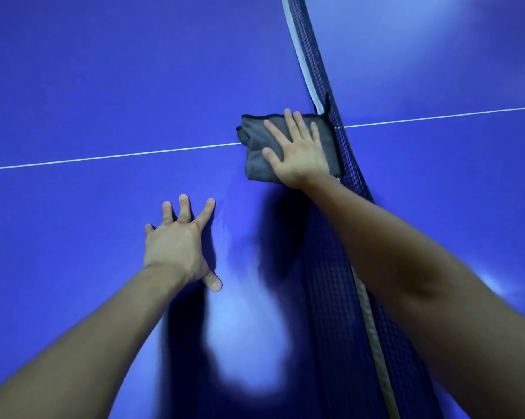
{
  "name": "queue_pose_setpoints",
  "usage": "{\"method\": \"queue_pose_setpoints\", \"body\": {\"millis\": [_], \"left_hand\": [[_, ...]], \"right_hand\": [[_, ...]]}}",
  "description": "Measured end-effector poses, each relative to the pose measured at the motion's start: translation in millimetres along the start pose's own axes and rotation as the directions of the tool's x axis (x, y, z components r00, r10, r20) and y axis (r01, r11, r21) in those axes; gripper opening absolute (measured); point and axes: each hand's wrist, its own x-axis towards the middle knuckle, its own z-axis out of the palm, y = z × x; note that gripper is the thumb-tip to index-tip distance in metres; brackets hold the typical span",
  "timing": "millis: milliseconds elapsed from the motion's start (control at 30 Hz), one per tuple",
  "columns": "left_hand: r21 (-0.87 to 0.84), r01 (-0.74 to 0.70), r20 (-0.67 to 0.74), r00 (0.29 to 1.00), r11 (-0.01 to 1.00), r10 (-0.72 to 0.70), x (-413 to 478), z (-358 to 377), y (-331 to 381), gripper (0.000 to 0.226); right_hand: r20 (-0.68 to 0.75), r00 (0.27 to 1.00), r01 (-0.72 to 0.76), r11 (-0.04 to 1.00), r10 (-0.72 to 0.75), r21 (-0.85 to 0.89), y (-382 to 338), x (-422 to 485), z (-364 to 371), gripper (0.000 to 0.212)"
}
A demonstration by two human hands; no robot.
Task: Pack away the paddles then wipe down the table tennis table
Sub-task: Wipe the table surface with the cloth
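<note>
- Looking down on a glossy blue table tennis table top [104,86], catching pale glare near the bottom of the view and at the upper right.
- Seeing a thin white centre line [104,158] crossing that surface from left to right, and a dark mesh net with a white top band [330,116] running from the top edge down towards the bottom right.
- Pressing a folded grey microfibre cloth with a dark stitched edge [255,137] flat onto the table with the right hand [297,152], its fingers [290,122] lying straight and slightly spread on top, not curling round the fabric.
- Covering the white line with the cloth on the left half of the table, its right edge touching the foot of the net.
- Reaching across above the net with the right forearm.
- Resting the left hand [176,246] on bare blue surface nearer the body, apart from the cloth, with fingers [184,207] splayed wide and relaxed, tips and thumb touching the table, grasping nothing.
- Casting dark shadows beneath both arms.
</note>
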Motion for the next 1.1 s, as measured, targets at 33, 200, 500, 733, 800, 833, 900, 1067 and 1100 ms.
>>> {"method": "queue_pose_setpoints", "body": {"millis": [33,200,500,733,800,833,900,1067,1100], "left_hand": [[0.003,0.004,-0.002,1.000,1.000,-0.004,0.2,0.4,-0.2,0.181],[0.008,0.005,0.012,1.000,1.000,-0.005,-1.0,-3.2,0.8,0.180],[-0.014,0.008,0.007,1.000,1.000,-0.008,-0.5,0.3,-1.0,0.181],[0.013,0.007,-0.016,1.000,1.000,-0.006,2.6,3.2,-0.9,0.180],[0.015,0.009,-0.014,1.000,1.000,-0.008,2.0,2.6,-0.3,0.179],[0.007,0.014,-0.012,1.000,1.000,-0.014,1.1,1.7,-0.4,0.179],[-0.007,0.014,0.006,1.000,1.000,-0.014,-0.3,-0.8,0.2,0.179],[-0.025,0.020,0.013,1.000,0.999,-0.020,-2.6,-3.5,0.4,0.180],[-0.028,0.022,0.011,1.000,0.999,-0.022,-2.2,-2.5,0.4,0.180]], "right_hand": [[0.000,1.000,0.001,1.000,-0.001,-0.005,-0.3,6.5,2.9,0.076],[-0.080,0.996,0.050,0.994,-0.042,0.099,-15.7,-91.1,8.8,0.069],[-0.008,0.993,0.120,0.988,-0.120,0.101,-27.2,-215.7,5.0,0.079],[0.015,1.000,-0.020,1.000,0.020,0.005,4.8,10.2,6.5,0.070],[-0.011,1.000,-0.006,1.000,0.006,0.010,1.9,0.8,9.2,0.068],[-0.041,0.999,-0.001,1.000,0.002,0.026,-2.2,-16.3,11.5,0.068],[-0.098,0.995,0.006,0.999,-0.001,0.053,-12.9,-74.7,15.8,0.069],[0.049,0.998,0.044,0.995,-0.049,0.090,-44.7,-236.3,6.2,0.086],[0.053,0.998,0.039,0.996,-0.043,0.076,-46.2,-237.0,5.8,0.086]]}}
